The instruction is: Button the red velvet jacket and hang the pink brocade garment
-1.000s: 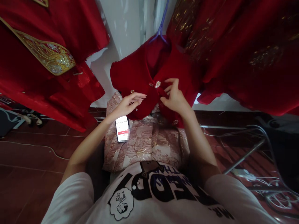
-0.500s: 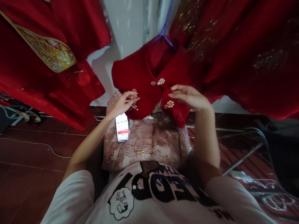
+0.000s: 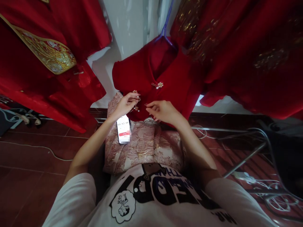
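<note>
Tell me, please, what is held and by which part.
The left hand apparently pinches the red garment by a beaded clasp; what, if anything, the right hand pinches is unclear.

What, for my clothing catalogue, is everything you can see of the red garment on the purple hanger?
The red garment hangs from a purple hanger, its lower edge at the patterned pink fabric. It looks like plain, matte cloth with a V-shaped neckline. A pearly, flower-shaped clasp sits at the neckline's base, apparently fastened; similar ornaments lie beside the left hand. The right hand is also at its front; what each pinches is unclear.
</note>
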{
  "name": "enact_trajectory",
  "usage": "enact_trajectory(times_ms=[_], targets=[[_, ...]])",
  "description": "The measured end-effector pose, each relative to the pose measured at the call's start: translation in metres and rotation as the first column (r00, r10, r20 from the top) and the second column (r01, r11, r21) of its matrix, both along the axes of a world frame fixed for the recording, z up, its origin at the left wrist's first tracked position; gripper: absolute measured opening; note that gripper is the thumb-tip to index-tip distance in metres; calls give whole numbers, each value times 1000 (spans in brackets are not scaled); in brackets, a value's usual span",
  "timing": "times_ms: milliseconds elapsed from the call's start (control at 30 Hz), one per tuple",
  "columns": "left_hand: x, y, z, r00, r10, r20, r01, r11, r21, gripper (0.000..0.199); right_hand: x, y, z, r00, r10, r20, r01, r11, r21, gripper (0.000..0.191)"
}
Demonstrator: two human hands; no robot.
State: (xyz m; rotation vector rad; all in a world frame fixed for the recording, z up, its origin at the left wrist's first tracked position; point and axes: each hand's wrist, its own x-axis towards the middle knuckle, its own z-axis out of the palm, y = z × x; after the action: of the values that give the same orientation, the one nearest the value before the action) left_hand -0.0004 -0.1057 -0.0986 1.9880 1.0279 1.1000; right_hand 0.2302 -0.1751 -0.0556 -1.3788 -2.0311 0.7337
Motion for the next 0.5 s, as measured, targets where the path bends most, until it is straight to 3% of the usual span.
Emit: enact_trajectory(times_ms=[100,233,400,500], targets=[[0,-2,3,1000,-1,-1,1,1000,11,32,-16,8,-21,973,-182,141,177,983,50,33],[1,-3,5,1000,-3,-4,3,1000,31,30,-24,23,-43,943,-304,137,288,949,126,34],[1,-3,3,1000,18,-5,-18,999,43,29,-22,27,-39,949,-315,34,299,925,233,9],[-1,0,1,999,33,3,-33,998,58,29,-20,23,-29,972,-224,-71,235,940,249,12]])
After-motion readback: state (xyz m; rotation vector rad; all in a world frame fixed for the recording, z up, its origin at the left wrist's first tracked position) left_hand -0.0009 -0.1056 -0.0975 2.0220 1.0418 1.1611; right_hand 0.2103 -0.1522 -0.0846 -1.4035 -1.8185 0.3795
